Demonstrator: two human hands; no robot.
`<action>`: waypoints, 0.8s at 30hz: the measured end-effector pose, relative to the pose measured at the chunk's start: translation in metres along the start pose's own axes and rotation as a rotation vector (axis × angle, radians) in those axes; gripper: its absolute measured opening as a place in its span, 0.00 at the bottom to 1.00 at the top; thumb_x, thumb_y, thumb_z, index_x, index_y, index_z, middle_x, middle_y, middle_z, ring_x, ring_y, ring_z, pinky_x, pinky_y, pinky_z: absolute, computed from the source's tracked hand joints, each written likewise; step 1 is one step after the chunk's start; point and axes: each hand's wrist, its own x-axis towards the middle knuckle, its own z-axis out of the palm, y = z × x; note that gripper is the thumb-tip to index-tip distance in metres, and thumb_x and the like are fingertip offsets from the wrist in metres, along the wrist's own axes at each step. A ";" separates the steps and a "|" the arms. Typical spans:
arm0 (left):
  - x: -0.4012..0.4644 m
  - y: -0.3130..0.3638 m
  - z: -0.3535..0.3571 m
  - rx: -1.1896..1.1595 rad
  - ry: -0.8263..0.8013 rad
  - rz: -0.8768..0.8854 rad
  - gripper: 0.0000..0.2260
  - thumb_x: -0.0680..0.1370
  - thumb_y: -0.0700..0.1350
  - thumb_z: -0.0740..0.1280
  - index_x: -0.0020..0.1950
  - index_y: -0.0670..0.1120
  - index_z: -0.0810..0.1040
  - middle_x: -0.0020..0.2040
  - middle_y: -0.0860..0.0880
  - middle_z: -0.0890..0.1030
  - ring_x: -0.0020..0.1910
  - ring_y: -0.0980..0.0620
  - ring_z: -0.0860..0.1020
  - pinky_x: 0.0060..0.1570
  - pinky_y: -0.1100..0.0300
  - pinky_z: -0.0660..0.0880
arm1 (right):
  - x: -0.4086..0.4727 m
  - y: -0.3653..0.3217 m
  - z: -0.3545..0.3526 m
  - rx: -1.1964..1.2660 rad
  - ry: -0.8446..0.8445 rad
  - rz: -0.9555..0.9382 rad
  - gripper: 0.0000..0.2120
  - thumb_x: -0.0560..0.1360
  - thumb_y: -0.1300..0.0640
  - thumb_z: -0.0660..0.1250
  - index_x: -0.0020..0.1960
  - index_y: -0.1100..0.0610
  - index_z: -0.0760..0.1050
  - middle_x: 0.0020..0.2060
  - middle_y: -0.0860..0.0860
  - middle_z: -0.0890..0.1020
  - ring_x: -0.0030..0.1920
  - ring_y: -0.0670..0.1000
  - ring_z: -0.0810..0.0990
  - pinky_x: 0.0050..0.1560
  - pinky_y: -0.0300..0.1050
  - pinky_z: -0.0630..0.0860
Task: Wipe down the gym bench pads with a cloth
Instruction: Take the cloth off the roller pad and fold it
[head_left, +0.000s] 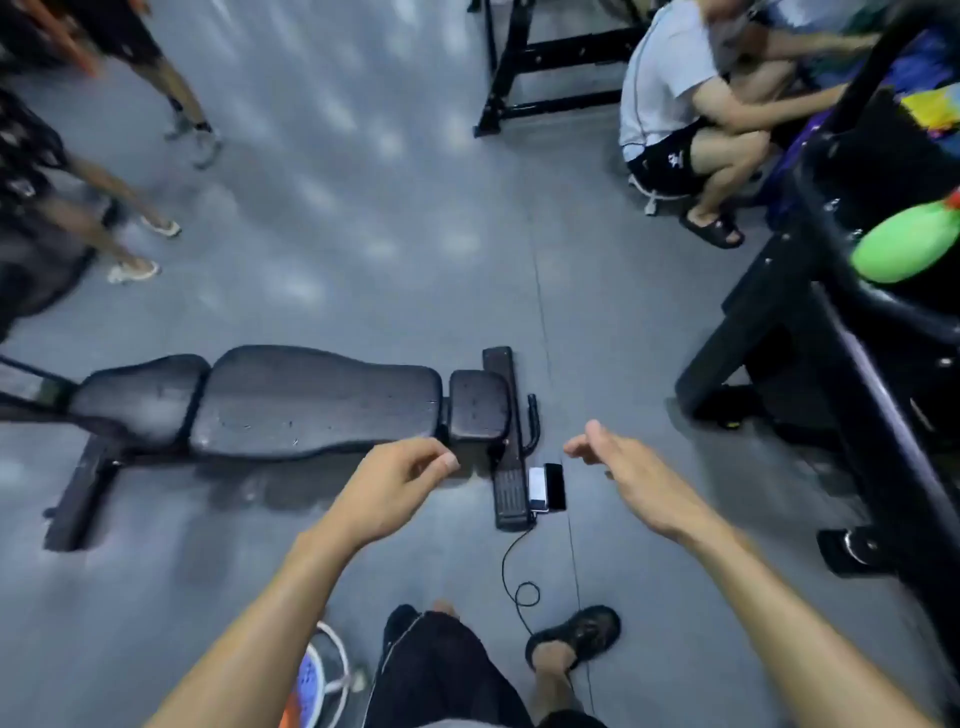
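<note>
1. the gym bench (291, 405) lies flat on the grey floor (363, 208), running left to right across the middle of the view, its black pads facing up.
2. it has three pads: a seat pad (137, 397) at the left, a long back pad (317, 402) in the middle, and a small head pad (479, 405) at the right end, just beside the black foot bar (506, 441).
3. the left hand (397, 480) hovers in front of the bench's near edge, close to the gap between the long pad and the small pad. its fingers are curled loosely with thumb and forefinger near each other, and nothing is held in it.
4. the right hand (631, 475) is out past the bench's right end, over bare floor, apart from the pads. its fingers are spread and relaxed, palm turned inward, holding nothing.
5. neither hand touches the bench; the left is nearer, the right well off to the side.
6. no cloth can be made out in either hand or on the pads.
7. a phone (553, 486) with a white block beside it rests against the foot bar, between the two hands, with a black cable (517, 577) curling toward the person's sandalled foot (576, 636).
8. a green spray bottle (901, 247) sits on the black machine (857, 338) at the right.
9. another person (685, 98) crouches at the upper right; legs of others stand at the upper left.
</note>
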 end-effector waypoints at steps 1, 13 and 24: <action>-0.008 -0.014 -0.005 -0.037 0.023 -0.026 0.10 0.83 0.54 0.64 0.47 0.52 0.81 0.42 0.55 0.83 0.44 0.55 0.80 0.50 0.52 0.77 | 0.007 -0.008 0.013 -0.032 -0.031 -0.003 0.31 0.76 0.28 0.46 0.57 0.44 0.81 0.55 0.34 0.81 0.58 0.30 0.76 0.61 0.36 0.69; -0.140 -0.222 -0.101 -0.238 0.247 -0.234 0.08 0.83 0.51 0.65 0.46 0.53 0.80 0.41 0.57 0.83 0.43 0.58 0.79 0.46 0.65 0.73 | 0.079 -0.142 0.268 -0.260 -0.280 -0.159 0.30 0.76 0.29 0.50 0.60 0.45 0.81 0.57 0.35 0.81 0.59 0.33 0.76 0.60 0.34 0.69; -0.228 -0.360 -0.157 -0.362 0.485 -0.474 0.07 0.82 0.49 0.67 0.45 0.52 0.80 0.40 0.57 0.82 0.40 0.58 0.79 0.44 0.66 0.72 | 0.142 -0.240 0.438 -0.427 -0.537 -0.332 0.46 0.72 0.20 0.45 0.58 0.59 0.77 0.56 0.53 0.81 0.58 0.51 0.77 0.64 0.49 0.72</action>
